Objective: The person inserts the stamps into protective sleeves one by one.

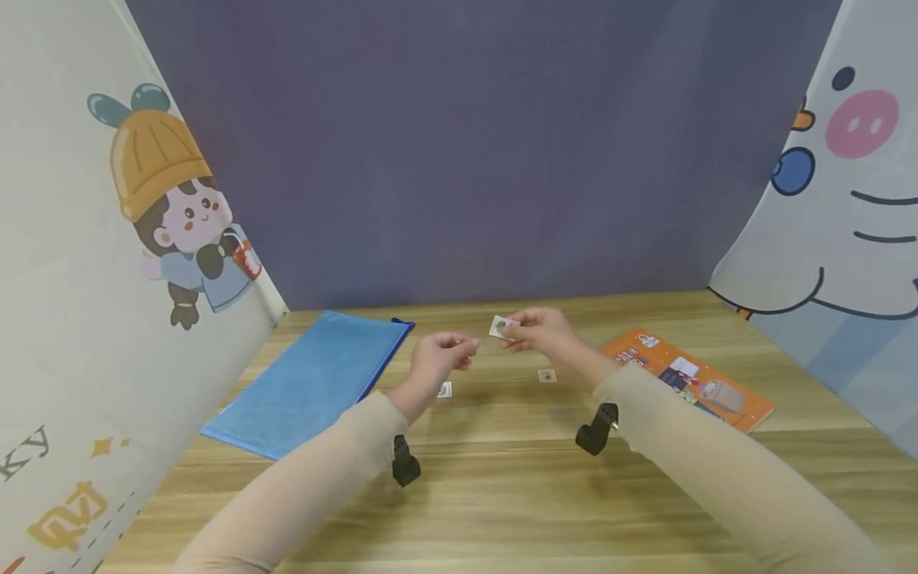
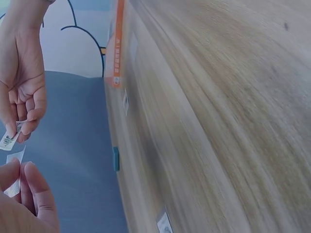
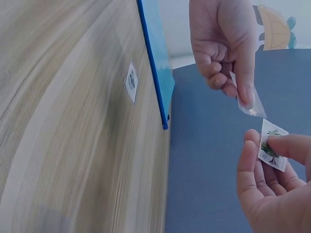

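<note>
My right hand [image 1: 543,333] pinches a stamp [image 3: 273,145] between thumb and fingers; a green tree is printed on its white, toothed-edge face. Close beside it, my left hand [image 1: 439,363] holds a small clear plastic sleeve [image 3: 253,108] by finger and thumb. In the right wrist view the sleeve's lower edge is right at the stamp's top corner. Both hands are raised over the table. Below the left hand, partly covered by it in the head view, lies a small stamp-like card [image 1: 445,390]. Another small card [image 1: 547,375] lies below the right hand.
A blue zip folder [image 1: 301,383] lies on the wooden table [image 1: 473,494] at left. At right, partly behind the right forearm, is an orange booklet [image 1: 746,406]. A small teal block [image 2: 115,158] shows near the far edge. A dark cloth [image 1: 488,159] hangs behind.
</note>
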A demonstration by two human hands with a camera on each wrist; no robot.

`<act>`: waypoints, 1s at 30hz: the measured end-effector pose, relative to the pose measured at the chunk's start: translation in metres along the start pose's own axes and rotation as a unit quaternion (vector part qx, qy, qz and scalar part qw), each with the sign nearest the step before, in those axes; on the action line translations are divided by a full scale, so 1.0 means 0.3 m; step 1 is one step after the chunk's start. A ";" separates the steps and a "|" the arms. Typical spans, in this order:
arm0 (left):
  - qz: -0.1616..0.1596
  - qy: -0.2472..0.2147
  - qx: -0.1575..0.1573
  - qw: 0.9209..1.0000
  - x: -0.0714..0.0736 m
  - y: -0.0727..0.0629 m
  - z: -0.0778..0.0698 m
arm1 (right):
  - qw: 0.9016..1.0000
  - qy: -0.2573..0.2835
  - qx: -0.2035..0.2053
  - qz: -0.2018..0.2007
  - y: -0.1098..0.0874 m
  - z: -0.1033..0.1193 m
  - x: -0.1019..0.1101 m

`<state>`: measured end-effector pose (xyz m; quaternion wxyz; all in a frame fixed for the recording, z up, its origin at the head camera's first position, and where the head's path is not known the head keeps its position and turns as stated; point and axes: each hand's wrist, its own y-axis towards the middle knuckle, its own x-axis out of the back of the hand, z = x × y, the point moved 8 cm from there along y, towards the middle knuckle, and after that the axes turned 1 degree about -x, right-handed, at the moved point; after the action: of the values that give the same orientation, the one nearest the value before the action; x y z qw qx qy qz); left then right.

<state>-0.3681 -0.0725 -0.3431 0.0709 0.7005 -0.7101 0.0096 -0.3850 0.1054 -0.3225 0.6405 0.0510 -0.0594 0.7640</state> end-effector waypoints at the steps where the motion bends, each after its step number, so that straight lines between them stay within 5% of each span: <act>1: 0.000 -0.004 0.001 1.000 -0.002 -0.001 -0.004 | 1.000 0.003 0.001 0.000 -0.004 0.004 -0.001; 30: 0.008 -0.065 0.020 0.998 -0.020 -0.008 -0.024 | 0.999 0.027 0.033 -0.010 -0.040 0.049 -0.016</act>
<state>-0.3649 -0.0658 -0.3367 0.0109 0.6951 -0.7185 -0.0210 -0.3722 0.1006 -0.3085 0.6471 0.0521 -0.0161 0.7605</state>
